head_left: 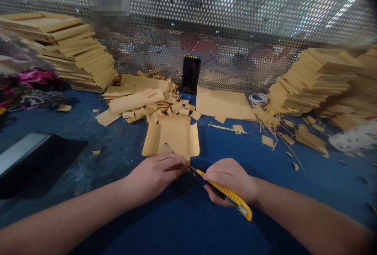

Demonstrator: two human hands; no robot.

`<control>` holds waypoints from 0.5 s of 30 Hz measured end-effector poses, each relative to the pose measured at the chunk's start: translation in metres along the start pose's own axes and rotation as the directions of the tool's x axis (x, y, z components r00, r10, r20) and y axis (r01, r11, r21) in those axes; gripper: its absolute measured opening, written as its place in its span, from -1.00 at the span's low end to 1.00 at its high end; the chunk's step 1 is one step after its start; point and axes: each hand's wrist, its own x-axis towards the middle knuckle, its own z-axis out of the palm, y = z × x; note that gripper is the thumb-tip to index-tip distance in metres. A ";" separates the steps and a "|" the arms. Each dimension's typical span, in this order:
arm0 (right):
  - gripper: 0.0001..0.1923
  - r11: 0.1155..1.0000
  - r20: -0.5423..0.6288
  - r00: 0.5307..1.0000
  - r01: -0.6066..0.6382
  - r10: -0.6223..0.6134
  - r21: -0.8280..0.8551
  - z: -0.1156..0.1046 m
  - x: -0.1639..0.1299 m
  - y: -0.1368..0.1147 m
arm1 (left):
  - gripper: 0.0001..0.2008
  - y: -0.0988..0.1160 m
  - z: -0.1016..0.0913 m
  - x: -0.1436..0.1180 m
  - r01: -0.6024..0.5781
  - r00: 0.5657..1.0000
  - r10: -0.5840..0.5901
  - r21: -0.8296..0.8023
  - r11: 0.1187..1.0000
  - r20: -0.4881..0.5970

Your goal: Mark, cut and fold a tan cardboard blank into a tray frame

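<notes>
A tan cardboard piece (175, 133) with its side flaps folded partly up lies on the blue tabletop in front of me. My left hand (160, 170) presses on its near edge, fingers together, over a ruler-like strip (167, 148) whose far end sticks out past the knuckles. In my right hand (226, 178) is a yellow utility knife (231, 196), gripped with its blade pointing left. The blade tip meets the near right corner of the cardboard, close to my left fingertips. What lies under the left palm is hidden.
Tall cardboard stacks stand at the left (85, 57) and right (318, 78). Cardboard scraps (141, 102) pile up behind the work, near an upright phone (191, 74). A flat sheet (224, 104), a tape roll (258, 99) and a pencil (225, 128) lie rightward. A dark box (26, 161) sits left.
</notes>
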 end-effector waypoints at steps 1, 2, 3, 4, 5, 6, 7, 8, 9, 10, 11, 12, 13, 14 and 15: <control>-0.79 1.000 -0.001 1.000 0.003 -0.003 -0.004 0.000 0.000 0.000 | -0.76 0.000 0.000 0.000 0.001 1.000 -0.001 0.001 1.000 0.002; -0.80 1.000 -0.005 1.000 0.006 -0.006 -0.008 0.000 0.001 0.000 | -0.76 0.000 0.000 0.000 0.003 1.000 -0.003 0.001 1.000 0.001; -0.80 1.000 -0.005 1.000 0.009 -0.009 -0.009 0.000 0.001 0.000 | -0.76 0.000 0.000 0.000 0.004 1.000 -0.004 -0.001 1.000 -0.001; -0.80 1.000 -0.003 1.000 0.012 -0.012 -0.008 0.000 0.001 0.000 | -0.76 0.000 0.001 0.000 0.005 1.000 -0.005 -0.004 1.000 -0.003; -0.79 1.000 0.003 1.000 0.011 -0.011 -0.005 0.000 0.000 0.000 | -0.77 0.000 0.001 0.000 0.005 1.000 -0.005 -0.006 1.000 -0.003; -0.79 1.000 0.006 1.000 0.009 -0.009 -0.001 0.000 0.000 0.000 | -0.77 0.000 0.001 0.000 0.004 1.000 -0.004 -0.007 1.000 -0.003; -0.79 1.000 0.010 1.000 0.005 -0.005 0.002 0.000 0.000 0.000 | -0.77 -0.001 0.001 0.000 0.002 1.000 -0.002 -0.006 1.000 -0.002; -0.79 1.000 0.015 1.000 0.000 0.000 0.004 0.001 -0.001 0.000 | -0.77 -0.001 0.002 -0.001 -0.001 1.000 0.001 -0.006 1.000 0.000; -0.79 1.000 0.018 1.000 -0.004 0.004 0.004 0.001 -0.001 0.001 | -0.77 -0.001 0.002 -0.001 -0.001 1.000 0.001 -0.006 1.000 0.001; -0.79 1.000 0.016 1.000 -0.005 0.005 0.003 0.002 -0.001 0.001 | -0.77 -0.001 0.002 -0.001 -0.002 1.000 0.002 -0.006 1.000 0.002; -0.79 1.000 0.013 1.000 -0.004 0.004 0.003 0.002 -0.002 0.001 | -0.77 -0.001 0.001 -0.001 -0.002 1.000 0.002 -0.007 1.000 0.002; -0.79 1.000 0.011 1.000 -0.001 0.001 0.004 0.002 -0.002 0.001 | -0.76 -0.001 0.001 -0.001 -0.001 1.000 0.001 -0.010 1.000 0.001; -0.78 1.000 0.013 1.000 0.000 0.000 0.005 0.002 -0.002 0.001 | -0.76 -0.001 0.001 -0.001 0.001 1.000 -0.001 -0.012 1.000 0.003; -0.78 1.000 0.017 1.000 0.003 -0.003 0.008 0.002 -0.002 0.001 | -0.76 -0.001 0.001 -0.001 0.002 1.000 -0.002 -0.014 1.000 0.003; -0.78 1.000 0.024 1.000 0.003 -0.003 0.011 0.003 -0.002 0.001 | -0.75 -0.001 0.000 0.000 0.003 1.000 -0.003 -0.015 1.000 0.004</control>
